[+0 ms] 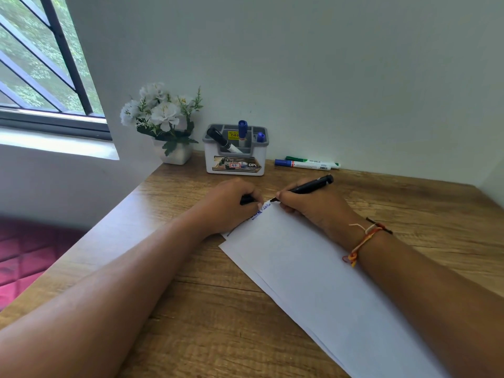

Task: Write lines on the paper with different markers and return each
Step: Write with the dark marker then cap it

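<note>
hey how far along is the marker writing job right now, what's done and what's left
Done: blue writing already sits at the paper's top corner. In hand: the right hand holds a black marker, tip at that corner, while the left hand closes on what looks like its cap. Left: return this marker to the holder; a green marker and a blue one lie on the desk by the wall.

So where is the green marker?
The green marker lies flat on the wooden table against the back wall, right of the grey pen holder, directly behind the blue-capped marker.
</note>
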### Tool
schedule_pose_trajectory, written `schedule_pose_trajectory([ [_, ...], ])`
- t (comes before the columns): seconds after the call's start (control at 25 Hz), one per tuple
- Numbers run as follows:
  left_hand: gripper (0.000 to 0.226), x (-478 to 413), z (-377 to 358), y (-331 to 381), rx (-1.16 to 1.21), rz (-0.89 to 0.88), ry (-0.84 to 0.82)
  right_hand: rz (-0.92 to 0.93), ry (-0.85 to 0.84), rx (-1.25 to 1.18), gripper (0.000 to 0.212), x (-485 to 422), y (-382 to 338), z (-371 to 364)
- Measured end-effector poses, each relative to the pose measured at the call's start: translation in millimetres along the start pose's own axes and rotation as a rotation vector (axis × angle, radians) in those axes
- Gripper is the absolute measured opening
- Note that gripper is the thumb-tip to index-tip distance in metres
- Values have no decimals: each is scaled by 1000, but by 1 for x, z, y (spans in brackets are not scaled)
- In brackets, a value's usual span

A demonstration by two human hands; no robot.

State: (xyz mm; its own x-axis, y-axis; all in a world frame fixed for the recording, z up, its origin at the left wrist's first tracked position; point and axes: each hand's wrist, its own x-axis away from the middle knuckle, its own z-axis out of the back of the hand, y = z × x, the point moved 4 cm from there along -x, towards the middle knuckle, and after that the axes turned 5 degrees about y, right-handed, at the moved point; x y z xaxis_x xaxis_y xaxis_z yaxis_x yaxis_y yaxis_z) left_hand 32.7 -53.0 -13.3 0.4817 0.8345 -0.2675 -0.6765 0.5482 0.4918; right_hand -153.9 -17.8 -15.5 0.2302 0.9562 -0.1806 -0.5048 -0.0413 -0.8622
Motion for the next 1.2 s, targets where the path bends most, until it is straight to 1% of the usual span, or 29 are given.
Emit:
schedule_pose_trajectory([
  [0.2,15,1,0,-1,-11,-2,-4,-3,-4,65,8,2,-3,-1],
  [0.4,14,0,-1,-2,-14,-16,-5,-32,-5,18,7,1,-4,1],
  [0.52,14,0,-1,-2,-27,-16,-3,-11,3,59,5,3,-6,1],
  [0.76,14,-1,-1,-2,-44,-10,-9,-17,16,90,8,-1,-5,1],
  [0.96,13,-2,-2,-4,-45,9,-23,-28,18,53,10,-1,-3,3],
  [1.2,14,2,-1,-2,-48,14,2,-42,25,25,5,0,-3,1],
])
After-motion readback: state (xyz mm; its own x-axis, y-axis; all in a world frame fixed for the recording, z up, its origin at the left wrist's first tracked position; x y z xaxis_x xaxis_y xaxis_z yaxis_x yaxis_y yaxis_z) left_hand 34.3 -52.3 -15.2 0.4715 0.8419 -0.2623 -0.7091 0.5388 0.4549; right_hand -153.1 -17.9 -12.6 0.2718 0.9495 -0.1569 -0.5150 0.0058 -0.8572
